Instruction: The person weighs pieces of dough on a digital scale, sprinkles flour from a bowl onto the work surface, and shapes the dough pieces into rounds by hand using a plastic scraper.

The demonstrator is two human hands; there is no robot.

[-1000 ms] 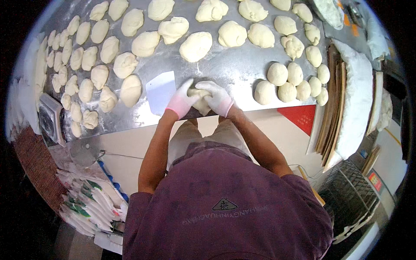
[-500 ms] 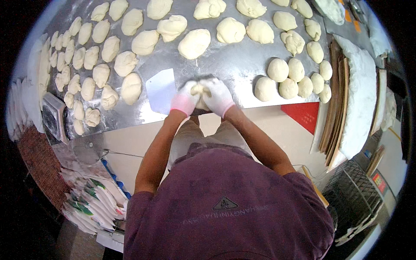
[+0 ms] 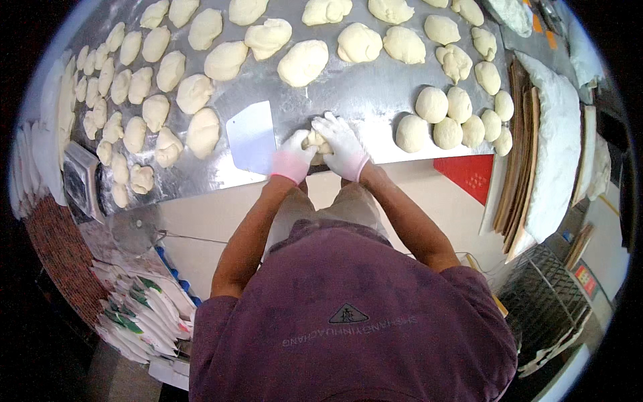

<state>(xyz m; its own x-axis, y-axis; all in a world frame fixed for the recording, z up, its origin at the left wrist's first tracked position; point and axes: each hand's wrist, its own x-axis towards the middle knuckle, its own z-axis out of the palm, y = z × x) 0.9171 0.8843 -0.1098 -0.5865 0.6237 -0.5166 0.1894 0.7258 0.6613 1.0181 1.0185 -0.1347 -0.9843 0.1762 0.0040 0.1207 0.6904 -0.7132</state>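
Note:
Both my hands wear white gloves with pink cuffs and press together on one piece of dough (image 3: 315, 140) at the near edge of a floured steel table (image 3: 375, 100). My left hand (image 3: 293, 155) cups its left side. My right hand (image 3: 341, 145) covers its top and right side, so most of the dough is hidden. A pale plastic scraper (image 3: 252, 137) lies flat just left of my left hand.
Several rough dough pieces (image 3: 303, 61) fill the table's left and far parts. Several rounded balls (image 3: 447, 115) sit at the right. Stacked boards (image 3: 529, 147) with a floured cloth stand at the right edge. A small scale (image 3: 84, 179) and a pile of bags (image 3: 144, 305) lie to the left.
My hands have kept working the same dough piece, shifting slightly over it. The scraper and the other dough pieces have not moved.

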